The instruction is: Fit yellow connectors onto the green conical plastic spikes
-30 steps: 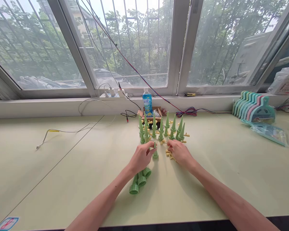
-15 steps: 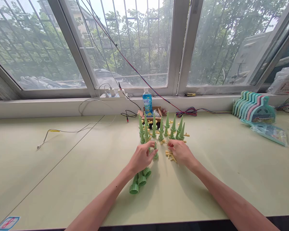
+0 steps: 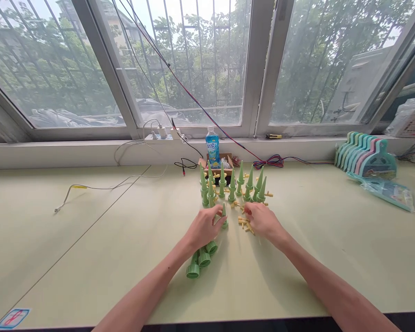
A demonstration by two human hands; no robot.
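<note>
While the left hand (image 3: 203, 227) has its fingers clamped on an upright green cone (image 3: 224, 216), the right hand (image 3: 263, 220) pinches at yellow pegs (image 3: 244, 223) just under its fingertips — fitting a peg looks in hand; next needs careful alignment.

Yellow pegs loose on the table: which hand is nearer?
Right. The right hand rests at the yellow pegs, fingertips among them. The left hand is off to their left, at a single green cone.

Bright, hazy daylight from the windows (image 3: 193, 60); soft shadows, sharp focus, bowed wide-angle edges.
</note>
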